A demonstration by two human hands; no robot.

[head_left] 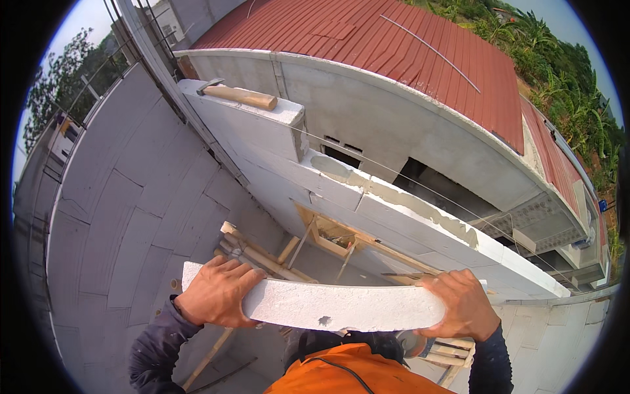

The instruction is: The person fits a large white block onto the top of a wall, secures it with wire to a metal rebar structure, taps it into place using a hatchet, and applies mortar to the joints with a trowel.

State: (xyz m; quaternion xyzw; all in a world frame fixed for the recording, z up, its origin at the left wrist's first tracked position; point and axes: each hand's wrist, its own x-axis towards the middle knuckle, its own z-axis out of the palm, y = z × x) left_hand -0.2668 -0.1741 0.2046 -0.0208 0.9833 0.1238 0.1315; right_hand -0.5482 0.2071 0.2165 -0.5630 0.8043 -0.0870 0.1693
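A long white lightweight concrete block [344, 303] is held level in front of my body, with a small chipped hole in its face. My left hand [220, 292] is closed round its left end, fingers over the top edge. At the other end my right hand [461, 305] grips it in the same way. Beyond the block runs a white block wall [275, 167], and grey mortar [420, 207] lies along its lower top course. A taut string [400, 172] stretches above that course. The block and the wall are apart.
On a raised wall block [289, 113] lies a wooden-handled hammer [239, 96]. Below, a wooden mortar box [331, 236] and timber poles [256, 253] stand by the wall. A taller block wall [125, 217] rises at left. Behind is a red metal roof [367, 52].
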